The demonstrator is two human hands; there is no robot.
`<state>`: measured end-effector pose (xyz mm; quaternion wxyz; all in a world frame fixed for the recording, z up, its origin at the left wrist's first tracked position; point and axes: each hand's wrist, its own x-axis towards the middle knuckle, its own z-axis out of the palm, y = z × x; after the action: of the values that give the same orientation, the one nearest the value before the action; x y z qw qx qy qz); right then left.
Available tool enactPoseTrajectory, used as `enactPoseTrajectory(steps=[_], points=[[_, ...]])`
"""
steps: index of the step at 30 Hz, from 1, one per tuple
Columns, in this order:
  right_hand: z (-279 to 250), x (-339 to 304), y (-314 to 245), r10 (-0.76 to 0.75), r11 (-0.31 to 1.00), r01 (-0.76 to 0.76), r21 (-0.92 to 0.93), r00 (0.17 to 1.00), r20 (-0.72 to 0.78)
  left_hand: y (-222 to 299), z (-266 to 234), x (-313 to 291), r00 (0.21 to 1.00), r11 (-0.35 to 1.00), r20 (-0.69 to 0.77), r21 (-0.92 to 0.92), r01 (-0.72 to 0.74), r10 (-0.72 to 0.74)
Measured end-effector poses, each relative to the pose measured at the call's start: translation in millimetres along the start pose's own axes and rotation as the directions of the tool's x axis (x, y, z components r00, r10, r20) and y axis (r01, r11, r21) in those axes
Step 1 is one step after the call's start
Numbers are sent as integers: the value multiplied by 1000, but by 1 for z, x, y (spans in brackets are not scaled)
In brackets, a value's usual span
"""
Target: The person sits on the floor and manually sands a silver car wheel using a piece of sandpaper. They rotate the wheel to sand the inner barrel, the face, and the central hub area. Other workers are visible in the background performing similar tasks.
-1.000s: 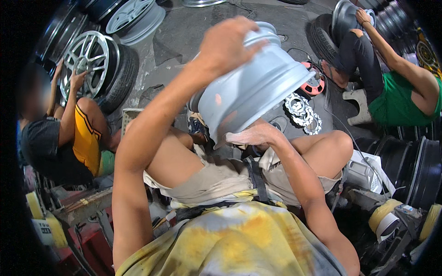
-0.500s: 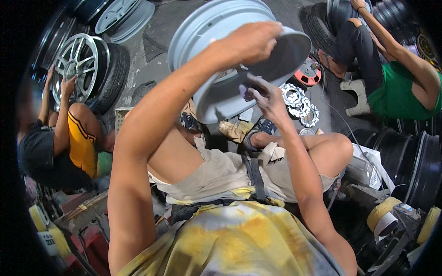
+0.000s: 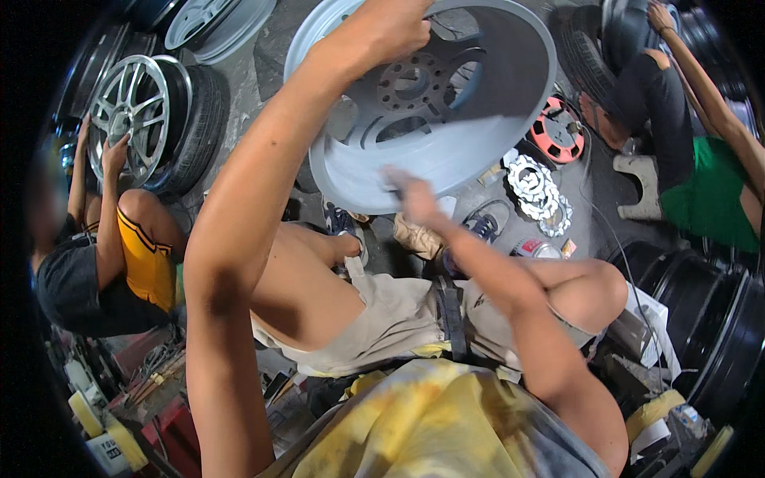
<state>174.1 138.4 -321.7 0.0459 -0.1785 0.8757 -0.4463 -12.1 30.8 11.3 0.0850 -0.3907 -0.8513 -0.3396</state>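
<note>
Fingers [image 3: 419, 33] of the left hand [image 3: 390, 29] curl over the wheel [image 3: 442, 147].

Wheel [image 3: 446, 145] was cut off by top edge; left forearm [image 3: 279, 139] hid part of it. Left hand [image 3: 398, 30] was clipped there, fingertips hidden. Right hand [image 3: 416, 199] was blurred; contact with wheel could not be told. Green-shirted worker [image 3: 705, 195] was cut at right edge, head unseen. Leg [image 3: 586, 291] partly hid a can [image 3: 535, 248].

Wheel rim [image 3: 446, 150] blocks right hand [image 3: 414, 197] ahead; gap between silver discs [image 3: 532, 186] and pale stool [image 3: 649, 185], cable [image 3: 610, 227] crossing.
</note>
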Motion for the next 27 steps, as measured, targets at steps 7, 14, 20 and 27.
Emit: enactPoseTrajectory(steps=[7, 14, 20, 27], points=[[-161, 43, 118, 12, 411, 256, -875, 958, 286, -16, -2, 5, 1000, 999, -5, 35, 11, -11], [2, 71, -123, 226, 894, -184, 408, 973, -56, -23, 12, 9, 997, 996, -72, 91, 8, -1], [6, 31, -9, -87, 996, 87, 7, 996, -19, -21, 13, 17, 997, 992, -72, 123, -15, 24], [-112, 79, 80, 258, 745, 39, -666, 903, 342, -13, 0, 15, 1000, 1000, 11, 9, 20, -20]])
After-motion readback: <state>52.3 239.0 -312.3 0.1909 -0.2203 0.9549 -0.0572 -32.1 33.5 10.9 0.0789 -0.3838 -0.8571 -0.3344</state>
